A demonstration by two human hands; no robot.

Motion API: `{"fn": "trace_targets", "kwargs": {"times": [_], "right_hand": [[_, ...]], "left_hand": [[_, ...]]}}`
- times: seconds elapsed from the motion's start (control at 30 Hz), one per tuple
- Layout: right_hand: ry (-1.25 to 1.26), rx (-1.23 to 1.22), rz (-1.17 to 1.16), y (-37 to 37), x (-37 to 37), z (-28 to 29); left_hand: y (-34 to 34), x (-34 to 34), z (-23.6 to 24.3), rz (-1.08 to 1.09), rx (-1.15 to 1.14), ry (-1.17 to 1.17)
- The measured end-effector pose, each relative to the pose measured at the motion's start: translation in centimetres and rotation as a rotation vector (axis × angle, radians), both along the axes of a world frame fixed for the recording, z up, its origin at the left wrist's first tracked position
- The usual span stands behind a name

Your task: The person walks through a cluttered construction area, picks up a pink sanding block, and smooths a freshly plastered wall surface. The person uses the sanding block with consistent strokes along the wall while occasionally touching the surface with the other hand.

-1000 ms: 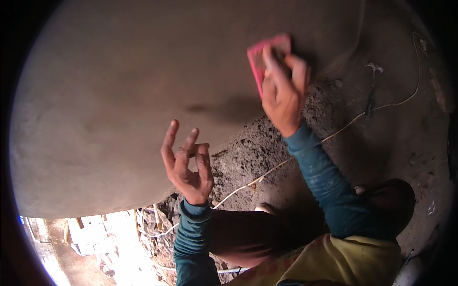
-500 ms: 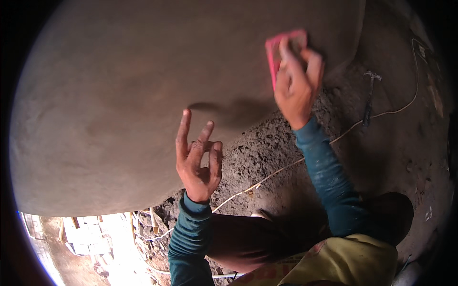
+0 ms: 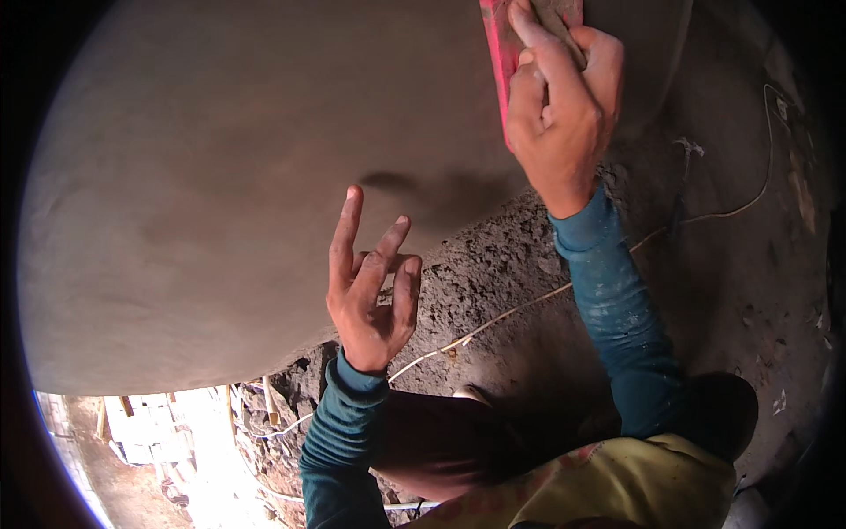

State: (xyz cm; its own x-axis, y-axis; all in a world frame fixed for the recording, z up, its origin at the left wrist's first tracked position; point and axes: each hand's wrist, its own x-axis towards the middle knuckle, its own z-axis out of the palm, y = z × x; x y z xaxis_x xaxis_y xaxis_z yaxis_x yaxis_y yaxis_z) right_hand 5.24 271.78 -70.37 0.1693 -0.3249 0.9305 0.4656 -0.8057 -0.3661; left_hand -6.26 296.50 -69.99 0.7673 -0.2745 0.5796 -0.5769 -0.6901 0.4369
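— Look at the right hand first: its fingers lie long and close together over the back of that red float, thumb side wrapped round the edge, pressing it flat to the plastered wall. The float sits high up, at the very top of what we can see.

— And the left hand?

— Holding nothing. Forefinger straight up, the next two half bent, the rest curled toward the palm. It hovers just off the wall; I can't tell whether a fingertip touches it.

— How far along would you say the wall is?

— Most of the broad grey face looks even and smooth, with only a faint darker patch or shadow near the middle. I'd judge the smoothing largely done there. Below it is another matter: a band of rough, pitted surface runs under the smooth edge, uncoated, with a thin white cord strung across it.

— So the lower part is left?

— As far as I can see, yes. Further down there's rubble and scrap wood in bright light, and the person's teal sleeves are dusted pale.
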Motion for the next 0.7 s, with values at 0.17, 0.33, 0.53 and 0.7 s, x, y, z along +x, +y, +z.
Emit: {"fn": "trace_targets", "kwargs": {"times": [0.17, 0.33, 0.53, 0.7], "right_hand": [[0.089, 0.01, 0.066, 3.4, -2.3, -5.6], [0.036, 0.039, 0.065, 2.0, -1.1, -0.5], [0.069, 0.077, 0.136, 4.8, -2.5, -6.0], [0.062, 0.113, 0.167, 3.0, -1.8, -0.6]], "left_hand": [[-1.1, -0.1, -0.2, -0.024, 0.008, 0.045], [-0.2, -0.4, 0.1, 0.024, -0.026, 0.047], [-0.6, -0.7, 0.8, 0.038, 0.046, 0.064], [0.7, -1.3, 0.8, 0.071, 0.053, 0.104]]}}
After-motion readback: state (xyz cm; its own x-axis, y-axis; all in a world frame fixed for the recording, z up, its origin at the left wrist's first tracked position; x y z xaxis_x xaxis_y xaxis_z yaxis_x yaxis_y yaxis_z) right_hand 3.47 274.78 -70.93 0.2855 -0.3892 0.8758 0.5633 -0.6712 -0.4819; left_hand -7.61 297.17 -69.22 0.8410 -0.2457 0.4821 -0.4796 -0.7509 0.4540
